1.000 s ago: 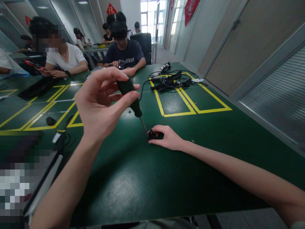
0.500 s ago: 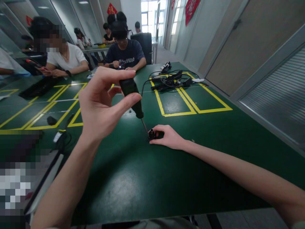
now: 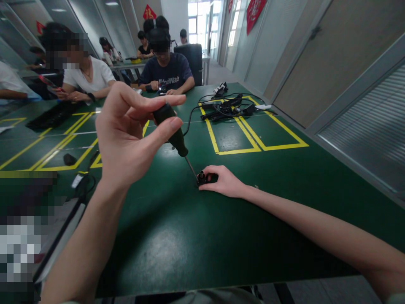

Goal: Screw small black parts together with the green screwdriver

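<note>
My left hand (image 3: pixel 126 131) grips a screwdriver (image 3: pixel 178 141) by its dark handle, between thumb and fingers. The tool slants down to the right, and its thin metal shaft ends at a small black part (image 3: pixel 201 179) on the green table. That part has a short upright tube on top; its exact kind is too small to make out. My right hand (image 3: pixel 225 181) pinches the part from the right with thumb and fingers, resting on the tabletop. The contact between the screwdriver tip and the part is hard to see.
A tangle of black cables and parts (image 3: pixel 229 109) lies beyond my hands within yellow tape outlines (image 3: pixel 262 149) on the green table (image 3: pixel 190 245). At left are a small black object (image 3: pixel 69 159) and a cable (image 3: pixel 82 185). Several people sit across the table, one in a dark shirt (image 3: pixel 166 71).
My left hand and the screwdriver's handle have shifted slightly left, so the tool leans more. The tip stays at the black part. My right hand has not visibly moved.
</note>
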`<action>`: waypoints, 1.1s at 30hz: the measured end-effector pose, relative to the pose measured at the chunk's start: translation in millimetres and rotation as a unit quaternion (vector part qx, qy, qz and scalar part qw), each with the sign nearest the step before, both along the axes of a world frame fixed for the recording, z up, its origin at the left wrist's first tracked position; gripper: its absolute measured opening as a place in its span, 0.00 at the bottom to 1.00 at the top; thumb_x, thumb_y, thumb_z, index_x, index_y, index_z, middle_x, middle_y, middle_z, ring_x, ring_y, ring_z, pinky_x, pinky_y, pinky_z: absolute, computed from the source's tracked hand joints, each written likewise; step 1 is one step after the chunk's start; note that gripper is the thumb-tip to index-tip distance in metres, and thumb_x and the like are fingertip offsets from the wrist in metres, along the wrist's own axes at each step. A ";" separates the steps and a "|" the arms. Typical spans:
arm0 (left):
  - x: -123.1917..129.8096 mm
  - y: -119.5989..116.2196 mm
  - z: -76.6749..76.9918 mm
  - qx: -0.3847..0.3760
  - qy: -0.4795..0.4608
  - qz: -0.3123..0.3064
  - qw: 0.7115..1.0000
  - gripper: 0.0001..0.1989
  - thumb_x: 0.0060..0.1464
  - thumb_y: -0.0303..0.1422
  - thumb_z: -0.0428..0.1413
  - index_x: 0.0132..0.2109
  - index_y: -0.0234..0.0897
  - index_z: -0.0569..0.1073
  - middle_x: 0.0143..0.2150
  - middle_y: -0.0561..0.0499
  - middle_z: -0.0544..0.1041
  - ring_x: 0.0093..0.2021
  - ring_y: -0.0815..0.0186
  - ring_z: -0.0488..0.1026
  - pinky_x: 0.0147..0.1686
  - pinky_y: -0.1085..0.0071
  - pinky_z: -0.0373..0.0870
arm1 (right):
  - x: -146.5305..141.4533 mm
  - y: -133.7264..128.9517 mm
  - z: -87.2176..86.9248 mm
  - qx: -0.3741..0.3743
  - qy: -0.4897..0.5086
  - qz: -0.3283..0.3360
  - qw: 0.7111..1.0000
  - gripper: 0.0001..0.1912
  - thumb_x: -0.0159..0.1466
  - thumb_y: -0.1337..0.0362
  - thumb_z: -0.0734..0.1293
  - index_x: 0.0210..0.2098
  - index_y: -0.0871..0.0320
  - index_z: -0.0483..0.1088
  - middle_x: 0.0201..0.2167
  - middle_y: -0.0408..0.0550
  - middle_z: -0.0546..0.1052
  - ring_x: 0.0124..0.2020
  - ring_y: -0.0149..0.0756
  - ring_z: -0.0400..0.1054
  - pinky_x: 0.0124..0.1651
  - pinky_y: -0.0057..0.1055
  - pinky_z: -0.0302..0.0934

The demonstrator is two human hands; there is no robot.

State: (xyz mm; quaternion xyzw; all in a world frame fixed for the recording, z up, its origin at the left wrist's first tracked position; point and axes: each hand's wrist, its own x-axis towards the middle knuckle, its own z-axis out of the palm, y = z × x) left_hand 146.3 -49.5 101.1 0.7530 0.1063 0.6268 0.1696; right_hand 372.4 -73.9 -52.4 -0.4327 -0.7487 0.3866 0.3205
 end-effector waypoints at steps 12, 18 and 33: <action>-6.3 16.3 -5.5 0.045 -0.029 -0.009 0.999 0.27 0.36 0.23 0.78 0.45 0.42 0.80 0.44 0.55 0.82 0.45 0.68 0.80 0.40 0.79 0.81 | 0.1 0.1 0.3 0.004 -0.009 0.003 1.000 0.14 0.56 0.59 0.80 0.37 0.60 0.78 0.35 0.47 0.80 0.36 0.36 0.72 0.41 0.33 0.66; -5.4 12.3 -4.6 0.015 0.026 -0.055 0.998 0.17 0.58 0.24 0.66 0.53 0.42 0.79 0.53 0.51 0.84 0.58 0.56 0.81 0.55 0.60 0.84 | -0.3 0.3 0.3 0.008 -0.011 0.002 1.000 0.14 0.56 0.59 0.80 0.37 0.60 0.78 0.35 0.47 0.80 0.36 0.36 0.73 0.40 0.33 0.67; -0.6 2.5 -3.6 -0.019 0.002 0.003 1.000 0.14 0.54 0.30 0.70 0.47 0.51 0.83 0.57 0.54 0.82 0.66 0.53 0.74 0.61 0.54 0.81 | -0.4 1.0 -0.4 0.022 -0.020 -0.001 1.000 0.14 0.56 0.58 0.80 0.36 0.59 0.77 0.34 0.46 0.80 0.35 0.35 0.72 0.39 0.32 0.66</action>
